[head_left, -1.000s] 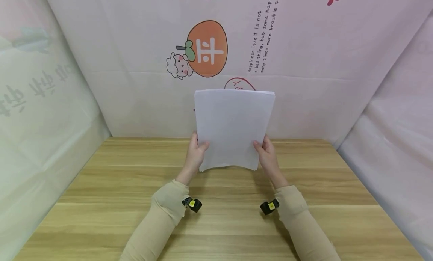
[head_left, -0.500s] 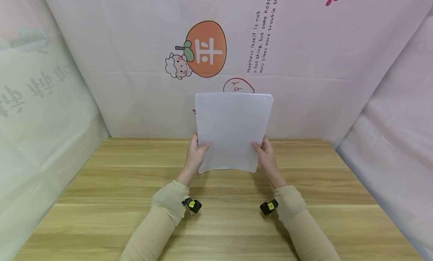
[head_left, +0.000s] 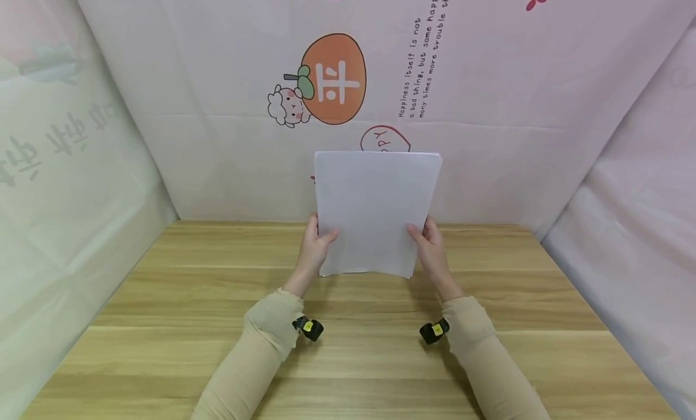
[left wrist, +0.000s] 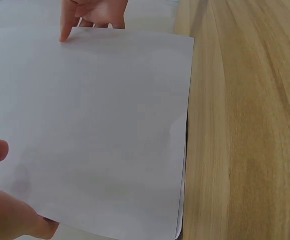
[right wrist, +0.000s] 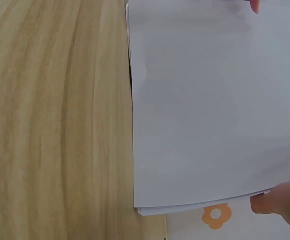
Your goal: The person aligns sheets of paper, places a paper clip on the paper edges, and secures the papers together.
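A stack of white paper [head_left: 375, 208] stands tilted upright over the far part of the table, its blank face toward me. My left hand [head_left: 313, 245] grips its left edge, thumb in front and fingers behind. On the opposite edge my right hand [head_left: 431, 248] holds it the same way. In the left wrist view the paper [left wrist: 100, 125] fills most of the picture, and the right hand [left wrist: 95, 12] shows at its far edge. Slightly offset sheet edges show along the stack [right wrist: 209, 110] in the right wrist view, with the right hand [right wrist: 284, 202] at the lower corner.
The wood-grain table [head_left: 359, 359] lies below the hands. Behind it hangs a pale printed cloth [head_left: 217, 166] with an orange fruit drawing [head_left: 334, 78] and lettering. More pale cloth [head_left: 70, 196] closes off both sides. A black wrist camera [head_left: 309, 328] sits at each cuff.
The top edge of the paper stack has dropped a little, so more of the red-outlined drawing behind shows. Both hands keep their grip in nearly the same place.
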Motion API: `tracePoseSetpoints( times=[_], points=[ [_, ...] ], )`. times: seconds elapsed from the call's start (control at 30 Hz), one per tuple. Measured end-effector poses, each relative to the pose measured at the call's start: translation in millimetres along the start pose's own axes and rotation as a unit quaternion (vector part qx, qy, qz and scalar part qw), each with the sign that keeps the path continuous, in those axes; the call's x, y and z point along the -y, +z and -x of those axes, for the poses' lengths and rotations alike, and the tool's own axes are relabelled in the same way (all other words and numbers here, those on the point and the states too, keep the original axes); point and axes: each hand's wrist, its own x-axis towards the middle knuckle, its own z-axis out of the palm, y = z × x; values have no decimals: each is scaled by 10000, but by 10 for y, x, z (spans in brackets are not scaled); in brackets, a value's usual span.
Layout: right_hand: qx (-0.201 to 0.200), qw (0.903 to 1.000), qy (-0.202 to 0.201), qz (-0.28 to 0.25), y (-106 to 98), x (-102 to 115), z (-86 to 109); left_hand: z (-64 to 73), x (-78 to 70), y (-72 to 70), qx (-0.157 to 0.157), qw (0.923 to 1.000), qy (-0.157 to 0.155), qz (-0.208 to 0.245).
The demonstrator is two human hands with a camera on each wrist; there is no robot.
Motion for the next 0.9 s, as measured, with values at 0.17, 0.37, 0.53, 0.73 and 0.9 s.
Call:
tracePoseSetpoints(
  times=[0.17,0.37,0.53,0.73,0.9],
  points=[
    [-99,9999,97,33,2,35,-14,-4,-2,1,-55,9999,-132,1],
    [-175,9998,130,45,-1,41,-24,-19,25,-13,-102,9996,-271,23],
    [-183,9997,167,-43,-7,36,-17,-23,49,-25,-12,9992,-363,160],
    [-79,9999,140,0,-3,12,-9,-30,78,-13,-82,9965,-631,538],
    [-96,9996,265,90,5,-12,-1,-11,80,9,-153,9945,-793,661]
  ],
)
